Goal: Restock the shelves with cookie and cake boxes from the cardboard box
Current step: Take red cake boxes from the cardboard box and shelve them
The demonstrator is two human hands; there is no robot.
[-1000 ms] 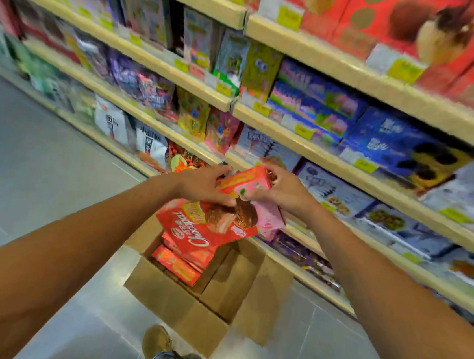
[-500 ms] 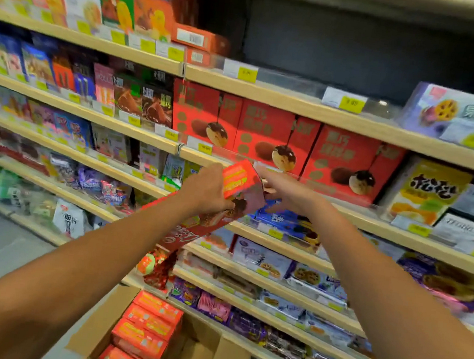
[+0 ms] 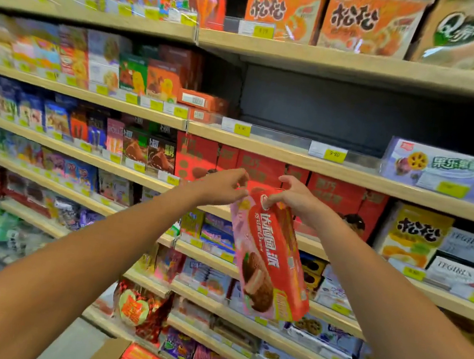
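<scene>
view: head camera, looking at the snack shelves
step: a cake box [image 3: 271, 260] was being carried up to the shelves, not yet placed
cake box: hung tilted in the air, in front of a row of red boxes [image 3: 335, 190]
right hand [image 3: 292, 203]: fingers clamped on the box's top end
left hand [image 3: 220, 189]: fingers curled at the top corner; could not tell if they pinched it
cardboard box [image 3: 109, 353]: at the bottom edge, red packs inside
next move: probably lift, level the box, slide it into the dark gap above the shelf [image 3: 277, 151]
</scene>
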